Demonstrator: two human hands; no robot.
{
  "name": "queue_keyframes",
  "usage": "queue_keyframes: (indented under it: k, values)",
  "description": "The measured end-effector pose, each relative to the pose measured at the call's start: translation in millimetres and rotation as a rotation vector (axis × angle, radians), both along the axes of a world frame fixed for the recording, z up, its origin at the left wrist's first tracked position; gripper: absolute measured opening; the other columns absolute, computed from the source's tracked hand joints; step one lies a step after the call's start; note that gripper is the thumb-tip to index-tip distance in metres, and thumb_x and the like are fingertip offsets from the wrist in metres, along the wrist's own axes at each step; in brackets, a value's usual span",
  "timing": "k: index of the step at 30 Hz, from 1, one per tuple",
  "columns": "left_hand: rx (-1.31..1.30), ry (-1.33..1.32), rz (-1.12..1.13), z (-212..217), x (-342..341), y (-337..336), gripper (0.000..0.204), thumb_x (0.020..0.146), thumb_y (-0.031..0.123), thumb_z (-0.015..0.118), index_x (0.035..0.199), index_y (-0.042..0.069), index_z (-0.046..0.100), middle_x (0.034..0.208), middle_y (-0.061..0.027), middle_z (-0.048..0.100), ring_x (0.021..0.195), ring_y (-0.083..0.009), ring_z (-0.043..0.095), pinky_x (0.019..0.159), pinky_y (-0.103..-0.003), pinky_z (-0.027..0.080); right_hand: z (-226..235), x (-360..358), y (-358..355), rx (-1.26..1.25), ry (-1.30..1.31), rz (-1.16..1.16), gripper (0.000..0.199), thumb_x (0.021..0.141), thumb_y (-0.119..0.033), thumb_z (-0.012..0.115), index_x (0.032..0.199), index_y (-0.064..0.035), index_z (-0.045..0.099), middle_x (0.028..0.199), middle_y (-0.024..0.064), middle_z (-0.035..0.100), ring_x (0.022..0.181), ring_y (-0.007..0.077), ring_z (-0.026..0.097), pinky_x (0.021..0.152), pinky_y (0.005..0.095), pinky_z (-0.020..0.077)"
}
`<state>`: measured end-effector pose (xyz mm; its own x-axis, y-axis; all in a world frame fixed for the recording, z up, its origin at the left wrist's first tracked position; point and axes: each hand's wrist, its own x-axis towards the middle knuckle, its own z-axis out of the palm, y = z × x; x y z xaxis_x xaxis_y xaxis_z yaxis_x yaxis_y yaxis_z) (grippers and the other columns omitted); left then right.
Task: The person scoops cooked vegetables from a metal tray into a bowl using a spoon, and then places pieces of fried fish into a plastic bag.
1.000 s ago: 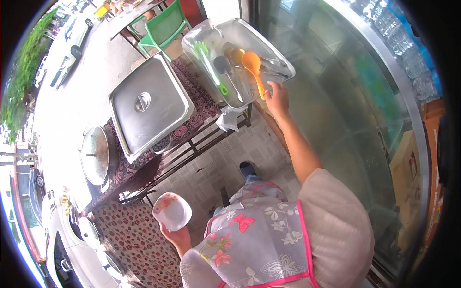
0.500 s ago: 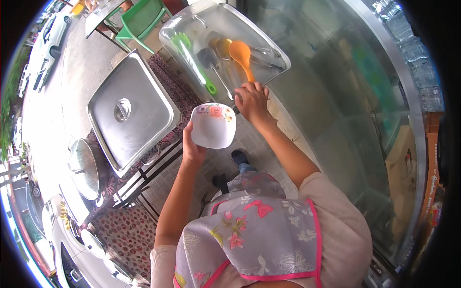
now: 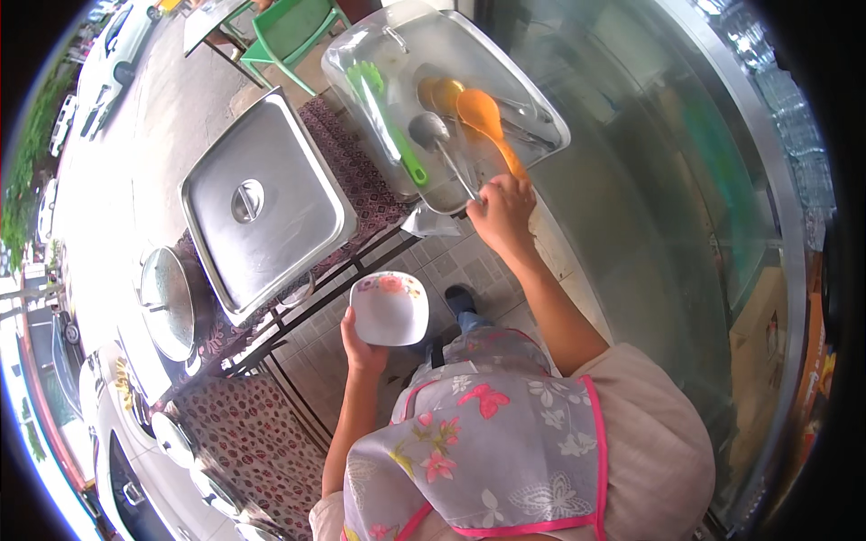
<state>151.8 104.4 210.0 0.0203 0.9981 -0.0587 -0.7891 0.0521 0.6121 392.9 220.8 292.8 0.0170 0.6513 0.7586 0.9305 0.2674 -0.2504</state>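
Observation:
My left hand [image 3: 363, 348] holds a white square bowl [image 3: 390, 317] with a floral rim by its left side, tilted so its inside shows. My right hand [image 3: 503, 213] is at the near edge of a tray with a clear domed cover [image 3: 532, 108]. Its fingers close around the handle end of a metal ladle [image 3: 429, 131]. Beside the ladle lie an orange serving spoon [image 3: 480, 110], whose handle reaches down to my right hand, and a green slotted spoon [image 3: 397, 135]. Other utensils show dimly behind the orange spoon.
Left of the tray is a large steel pan lid [image 3: 271, 216] on a patterned cloth. A round pot with a glass lid [image 3: 167, 302] stands further left. A glass case [image 3: 631, 180] runs along my right. A green chair [image 3: 290, 36] and parked cars are beyond.
The bowl in my left hand has come lower and nearer my body. The ladle has shifted slightly toward me and to the right with my right hand. The whole view has shifted a little.

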Motion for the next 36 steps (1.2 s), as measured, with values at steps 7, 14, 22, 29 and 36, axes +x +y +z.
queue_keyframes:
  k: [7, 14, 22, 29, 36]
  values:
    - [-0.096, -0.029, 0.083, -15, -4, -28, 0.054, 0.080, 0.045, 0.044, 0.116, 0.005, 0.045, 0.111, -0.0078, 0.052, 0.102, -0.0240, 0.050, 0.088, -0.037, 0.038, -27, 65, -88, -0.797, 1.316, 0.586, 0.008, 0.080, -0.016, 0.053, 0.083, -0.0088, 0.051, 0.076, 0.0057, 0.055, 0.071, 0.0162, 0.055, 0.063, 0.0282, 0.0442]
    - [-0.181, 0.055, -0.395, -23, 42, 4, 0.050, 0.080, 0.042, 0.047, 0.113, 0.005, 0.048, 0.108, -0.0077, 0.054, 0.101, -0.0204, 0.050, 0.088, -0.035, 0.037, -47, 170, -117, -0.348, 1.764, 0.429, 0.030, 0.085, -0.018, 0.052, 0.114, -0.0099, 0.046, 0.070, 0.0016, 0.049, 0.058, 0.0109, 0.047, 0.052, 0.0234, 0.0382]
    - [-0.116, 0.211, -1.343, -35, 203, -51, 0.046, 0.080, 0.045, 0.049, 0.109, 0.009, 0.051, 0.109, -0.0070, 0.053, 0.101, -0.0192, 0.048, 0.090, -0.034, 0.035, -109, 232, -578, 0.720, 2.004, -0.329, 0.031, 0.091, -0.016, 0.036, 0.060, -0.0146, 0.032, 0.047, -0.0051, 0.018, 0.035, 0.0045, 0.019, 0.033, 0.0229, 0.0211]
    - [-0.225, 0.108, -1.292, -38, 177, -22, 0.040, 0.084, 0.036, 0.047, 0.109, 0.004, 0.052, 0.107, -0.0070, 0.055, 0.099, -0.0182, 0.053, 0.090, -0.031, 0.038, -158, 226, -654, 0.795, 1.906, -0.566, 0.022, 0.089, -0.015, 0.037, 0.067, -0.0114, 0.037, 0.050, -0.0031, 0.030, 0.040, 0.0064, 0.029, 0.037, 0.0230, 0.0292]
    - [-0.368, 0.223, -0.812, -82, 119, -21, 0.048, 0.080, 0.042, 0.048, 0.113, 0.007, 0.050, 0.106, -0.0078, 0.056, 0.096, -0.0177, 0.056, 0.084, -0.032, 0.045, -212, 245, -663, 0.839, 1.797, -0.778, 0.015, 0.087, -0.015, 0.038, 0.075, -0.0082, 0.043, 0.054, -0.0012, 0.041, 0.045, 0.0083, 0.040, 0.041, 0.0232, 0.0372]
